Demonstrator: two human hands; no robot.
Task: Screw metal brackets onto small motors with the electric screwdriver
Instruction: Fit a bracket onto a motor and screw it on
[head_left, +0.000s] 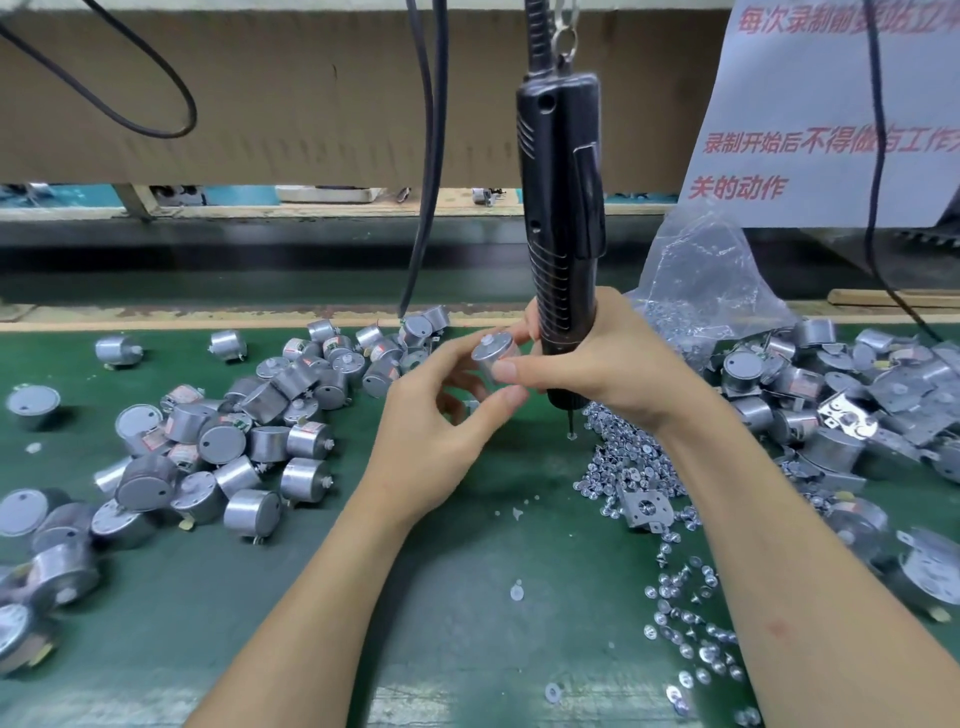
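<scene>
So, left hand (441, 431): raised off the mat with fingers curled, pinching a small silver motor (493, 354) between thumb and fingertips. The motor's stubby white shaft points up.
Right hand (613, 364): just beside the left one, wrapped round the lower grip of the electric screwdriver (561, 208). Its thumb reaches across and looks to touch the same motor.
Electric screwdriver: black and upright, hanging from a metal hook (565, 39) high above the right hand. Its bit pokes out below the fist with a single screw (571, 435) at the tip, right down at the green mat (467, 597); whether it touches, I cannot tell.
Screws (641, 467): a glittering heap under and beyond the right wrist, trailing back along the outer side of the right forearm.
Loose bracket (645, 506): a flat metal plate with a round hole, lying on the screws just beside the right forearm.
Bare motors (234, 436): a big scatter on the mat out past the left hand and forearm, lying every which way.
Right-side pile (831, 405): more motors mixed with brackets, beyond the right arm. I cannot tell which are already screwed together.
Plastic bag (696, 275): crumpled and clear, holding metal parts, behind the right hand.
Cables (428, 156): black, dropping down behind the left hand's fingertips.
Sign (810, 130): a white sheet with red characters, up behind the bag.
</scene>
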